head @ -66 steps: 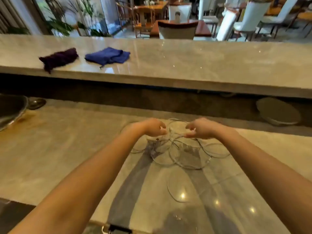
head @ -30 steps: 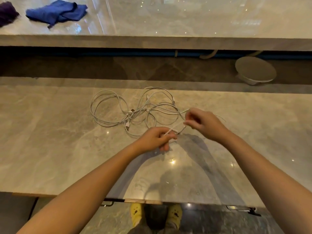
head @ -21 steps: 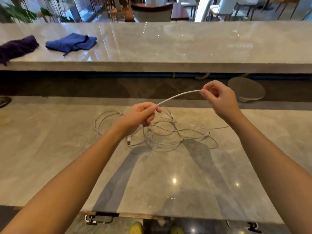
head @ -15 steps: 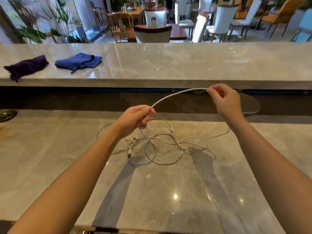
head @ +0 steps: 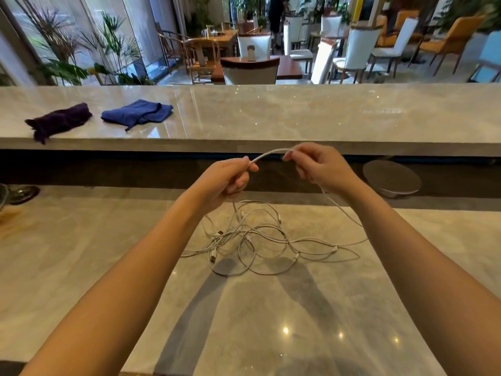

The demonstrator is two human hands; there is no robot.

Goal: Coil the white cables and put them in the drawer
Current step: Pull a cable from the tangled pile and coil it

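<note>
Marble, pale grey and shiny, makes the top of the bench (head: 271, 335) closest to the person, and the shadows of both forearms fall on it. On this bench lie the white cables (head: 257, 240) in a loose tangle, not coiled, with some plugs visible among the loops. Both hands are raised above the tangle. The left hand (head: 225, 183) has its fingers curled around one cable and pinches it between thumb and forefinger. The right hand (head: 322, 169) pinches the same cable with its fingers, so a short arched piece runs between the two hands. From the right hand the cable hangs down to the tangle. Behind, on a dark ledge at the right, sits a round grey disc (head: 391, 180). Farther away, a higher bench (head: 298, 115) carries a blue cloth (head: 138, 114) and a purple cloth (head: 59, 122), near each other. Beyond it stand chairs (head: 357, 47) and tables (head: 287, 69)
</note>
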